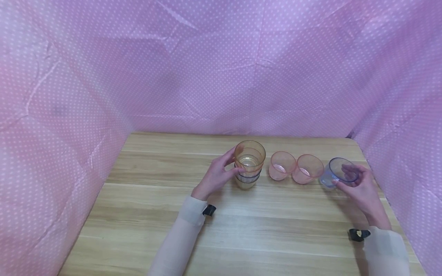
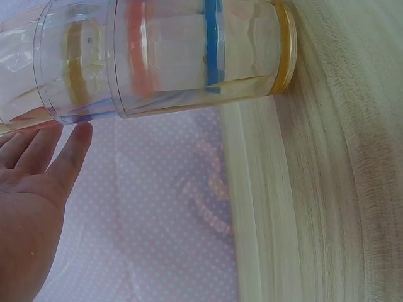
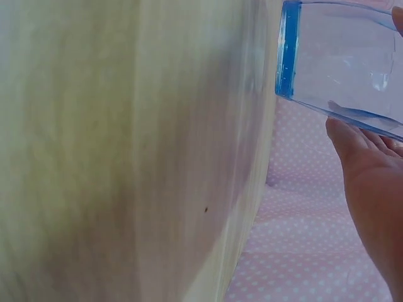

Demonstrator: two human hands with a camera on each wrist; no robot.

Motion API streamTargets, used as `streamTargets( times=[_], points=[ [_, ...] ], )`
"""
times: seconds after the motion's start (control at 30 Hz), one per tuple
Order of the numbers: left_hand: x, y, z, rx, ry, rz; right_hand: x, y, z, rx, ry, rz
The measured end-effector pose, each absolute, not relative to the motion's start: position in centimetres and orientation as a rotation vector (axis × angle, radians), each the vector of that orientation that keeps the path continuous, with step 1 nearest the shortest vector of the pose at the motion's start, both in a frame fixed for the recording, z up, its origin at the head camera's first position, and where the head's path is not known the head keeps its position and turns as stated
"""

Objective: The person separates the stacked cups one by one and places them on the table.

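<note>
My left hand (image 1: pixel 217 174) grips the upper part of a stack of clear plastic cups (image 1: pixel 248 178), thumb on the near side and fingers round the far side. In the left wrist view the stacked cups (image 2: pixel 170 56) show yellow, blue, red and yellow bands, counted up from the table. Over at the right, my right hand (image 1: pixel 366 189) holds a blue clear cup (image 1: pixel 329 178) between thumb and fingers. Its thick blue base (image 3: pixel 288 50) is close to the tabletop; whether it touches cannot be told. Between the hands stand two pink cups, one left (image 1: pixel 279 170) and one right (image 1: pixel 304 174).
A light wood-grain table (image 1: pixel 241 234) carries all the cups. Pink dotted cloth (image 1: pixel 214 76) hangs behind it and at both sides. The blue cup is near the table's right edge. Each sleeve cuff has a small black item (image 1: pixel 209 210) on it.
</note>
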State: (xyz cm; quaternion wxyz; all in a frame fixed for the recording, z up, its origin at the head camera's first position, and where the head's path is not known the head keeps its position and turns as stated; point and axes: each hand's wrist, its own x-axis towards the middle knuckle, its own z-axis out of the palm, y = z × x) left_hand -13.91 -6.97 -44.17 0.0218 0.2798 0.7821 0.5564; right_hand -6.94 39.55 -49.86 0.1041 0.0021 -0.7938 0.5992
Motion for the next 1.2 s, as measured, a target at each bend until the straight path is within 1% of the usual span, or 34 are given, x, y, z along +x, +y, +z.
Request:
streamTargets(
  times=[0.23, 0.43, 0.77, 1.03, 1.2],
  points=[
    [-13.90, -7.00, -44.25, 0.883, 2.417, 1.732, -7.15, 39.75, -50.04, 0.017, -2.347, 1.821],
    [-13.98, -7.04, -44.38, 0.887, 2.397, 1.749, -7.30, 39.94, -50.13, -0.010, -2.409, 1.739],
    [-13.95, -7.00, -44.21, 0.872, 2.395, 1.735, -7.27, 39.80, -50.25, -0.017, -2.369, 1.803],
    [-13.99, -6.99, -44.26, 0.873, 2.399, 1.738, -6.98, 39.72, -50.36, -0.060, -2.446, 1.717],
    [-13.98, -7.04, -44.28, 0.872, 2.423, 1.724, -6.71, 39.57, -50.14, -0.053, -2.593, 1.536]
  ],
)
